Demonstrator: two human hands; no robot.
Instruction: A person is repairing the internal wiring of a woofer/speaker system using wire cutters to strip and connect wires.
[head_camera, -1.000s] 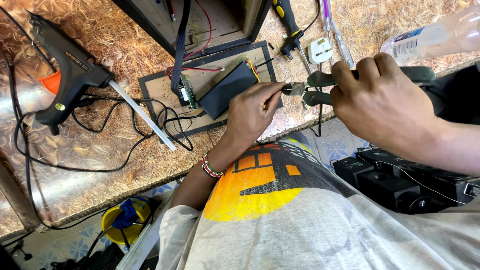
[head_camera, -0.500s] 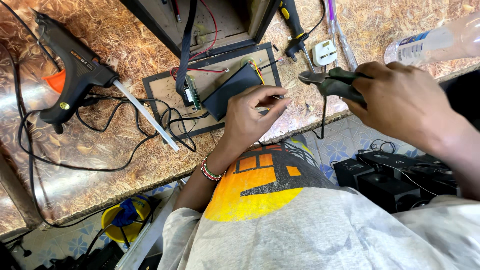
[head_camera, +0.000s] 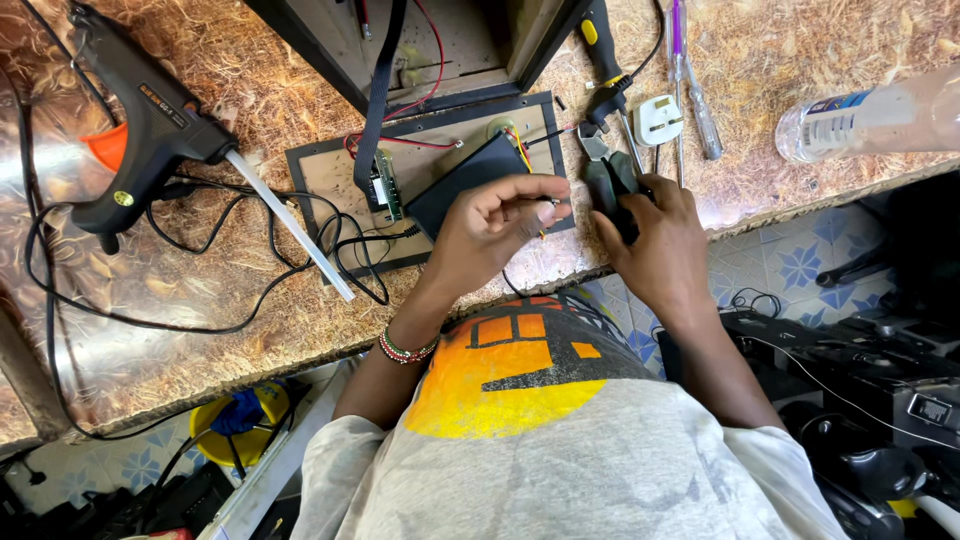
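The right hand (head_camera: 655, 240) covers the handles of the pliers (head_camera: 605, 170), so its grip cannot be judged. Whatever the left hand (head_camera: 495, 225) pinches at its fingertips is too small to tell. The plastic bottle (head_camera: 875, 115) and the black box (head_camera: 440, 35) run off the frame.

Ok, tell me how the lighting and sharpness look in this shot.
Head view: even daylight, soft shadows; glare washes the glossy worktop at far left; plastic bottle slightly blown out; both hands, left and right, and pliers sharp; wide-angle bending at edges.
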